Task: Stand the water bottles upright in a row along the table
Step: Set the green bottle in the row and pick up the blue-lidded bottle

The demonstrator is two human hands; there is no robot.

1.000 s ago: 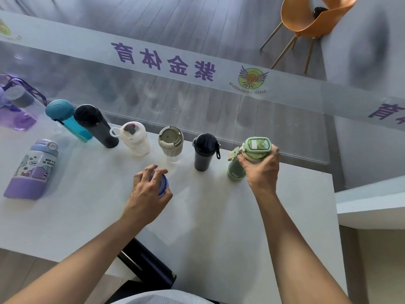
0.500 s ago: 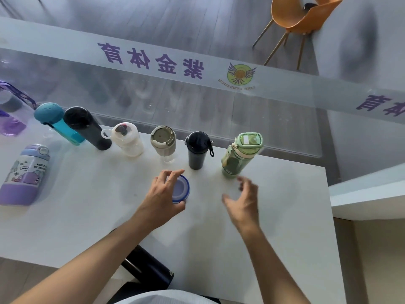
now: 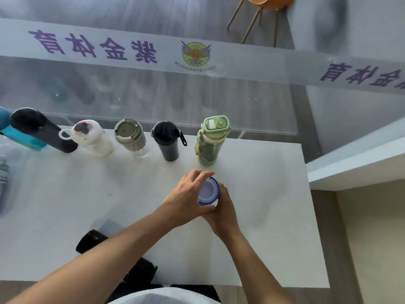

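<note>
A row of upright bottles stands along the far edge of the white table (image 3: 274, 216): a teal one (image 3: 19, 137), a tall black one (image 3: 41, 132), a white one (image 3: 92, 139), a grey one (image 3: 131, 137), a short black one (image 3: 166, 141) and a green one (image 3: 211, 141) at the right end. In front of the green one, a blue-rimmed clear bottle (image 3: 209, 190) is gripped between both hands. My left hand (image 3: 186, 198) wraps its left side. My right hand (image 3: 223, 209) holds its right side from below. The bottle's body is hidden.
A black bottle (image 3: 131, 266) lies on its side near the table's front edge, partly under my left forearm. A purple bottle (image 3: 3, 178) shows at the left edge. A glass partition with purple lettering runs behind the table. An orange chair (image 3: 260, 5) stands beyond it.
My right hand came off the green bottle, which now stands at the row's right end. My left hand carried the blue-rimmed bottle rightwards, and my right hand closed on it too.
</note>
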